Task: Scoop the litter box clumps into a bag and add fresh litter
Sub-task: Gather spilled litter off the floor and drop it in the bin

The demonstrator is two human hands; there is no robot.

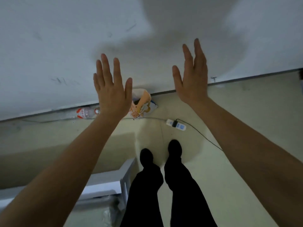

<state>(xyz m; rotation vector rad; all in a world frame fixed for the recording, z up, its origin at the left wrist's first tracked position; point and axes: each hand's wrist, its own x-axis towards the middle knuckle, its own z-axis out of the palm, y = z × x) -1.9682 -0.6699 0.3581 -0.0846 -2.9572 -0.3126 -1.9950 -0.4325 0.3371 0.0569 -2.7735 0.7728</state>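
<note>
Orange-printed bag (142, 102), perhaps plastic; left hand (112, 95) and right hand (192, 81) raised, fingers (105, 68) straight, empty.

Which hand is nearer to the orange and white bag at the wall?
Left. The left hand partly overlaps the bag in view; the right hand is farther right.

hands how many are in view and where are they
2. The left hand is raised in front of the printed bag at the wall; the right hand is raised higher, to its right. Both show straight fingers and hold nothing.
</note>
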